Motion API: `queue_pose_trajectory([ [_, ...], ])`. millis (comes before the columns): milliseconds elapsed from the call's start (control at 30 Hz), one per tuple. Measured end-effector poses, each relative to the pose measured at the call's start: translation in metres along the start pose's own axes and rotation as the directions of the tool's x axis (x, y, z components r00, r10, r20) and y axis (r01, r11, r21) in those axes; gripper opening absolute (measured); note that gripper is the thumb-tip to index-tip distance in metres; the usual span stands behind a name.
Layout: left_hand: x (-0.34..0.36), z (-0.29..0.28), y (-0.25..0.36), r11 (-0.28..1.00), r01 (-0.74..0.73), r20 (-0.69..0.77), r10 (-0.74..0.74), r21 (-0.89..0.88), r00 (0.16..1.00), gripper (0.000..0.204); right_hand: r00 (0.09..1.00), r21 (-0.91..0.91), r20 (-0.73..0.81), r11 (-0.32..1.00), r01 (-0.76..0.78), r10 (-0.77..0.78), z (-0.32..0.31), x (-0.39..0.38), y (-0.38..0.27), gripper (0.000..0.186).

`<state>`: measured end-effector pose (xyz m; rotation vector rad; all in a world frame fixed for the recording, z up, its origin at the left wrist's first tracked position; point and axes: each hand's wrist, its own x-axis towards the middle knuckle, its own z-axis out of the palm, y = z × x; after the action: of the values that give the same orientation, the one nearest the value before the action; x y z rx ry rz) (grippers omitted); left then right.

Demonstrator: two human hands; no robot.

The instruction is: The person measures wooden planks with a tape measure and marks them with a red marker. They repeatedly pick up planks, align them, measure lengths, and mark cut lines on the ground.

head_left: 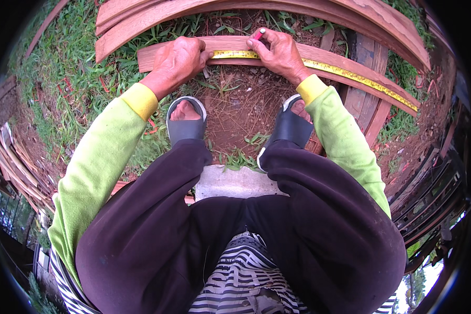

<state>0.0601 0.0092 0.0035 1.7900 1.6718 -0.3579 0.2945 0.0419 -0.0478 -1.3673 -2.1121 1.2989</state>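
A reddish wooden plank (220, 43) lies crosswise ahead of my feet, with a yellow tape measure (356, 78) stretched along it toward the right. My left hand (180, 60) is closed at the tape's left end, pressing near the plank's left part. My right hand (277, 57) grips a short red pencil or marker (260, 33), held upright above the plank, its thumb at the tape. The pencil's lower end is hidden by my fingers.
Curved-looking planks (141, 29) lie beyond, across grass and soil. Dark boards (362, 52) sit under the plank's right part. My sandalled feet (187, 120) stand below it. A pale block (235, 180) is between my legs. More wood strips (15, 162) are piled at left.
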Motion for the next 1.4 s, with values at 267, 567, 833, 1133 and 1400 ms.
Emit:
queue_pose_trajectory([
  [267, 0.0003, -0.0006, 0.0, 1.0, -0.001, 0.003, 0.001, -0.003, 1.0, 0.035, 0.999, 0.002, -0.011, 1.0, 0.03, -0.03, 0.0025, 0.0003, 0.0034, 0.023],
  [567, 0.0005, 0.0019, -0.0023, 1.0, -0.012, -0.017, 0.012, -0.012, 1.0, 0.034, 0.999, -0.017, -0.02, 1.0, 0.026, -0.027, 0.0019, 0.0, -0.0015, 0.022],
  [833, -0.0001, -0.0018, 0.0008, 0.999, -0.008, -0.026, 0.007, -0.037, 1.0, 0.032, 0.999, -0.03, -0.031, 0.999, 0.03, -0.031, 0.0037, 0.0007, 0.0007, 0.023],
  [1133, 0.0003, 0.0005, -0.0003, 0.999, -0.014, -0.044, 0.013, -0.033, 0.999, 0.033, 0.999, -0.041, -0.037, 0.999, 0.028, -0.029, 0.0043, 0.0012, 0.0, 0.024],
  [1400, -0.0001, -0.0027, 0.0022, 0.999, 0.002, -0.015, -0.002, -0.039, 1.0, 0.032, 0.998, -0.024, -0.061, 1.0, 0.02, -0.022, 0.004, -0.0007, -0.0021, 0.025],
])
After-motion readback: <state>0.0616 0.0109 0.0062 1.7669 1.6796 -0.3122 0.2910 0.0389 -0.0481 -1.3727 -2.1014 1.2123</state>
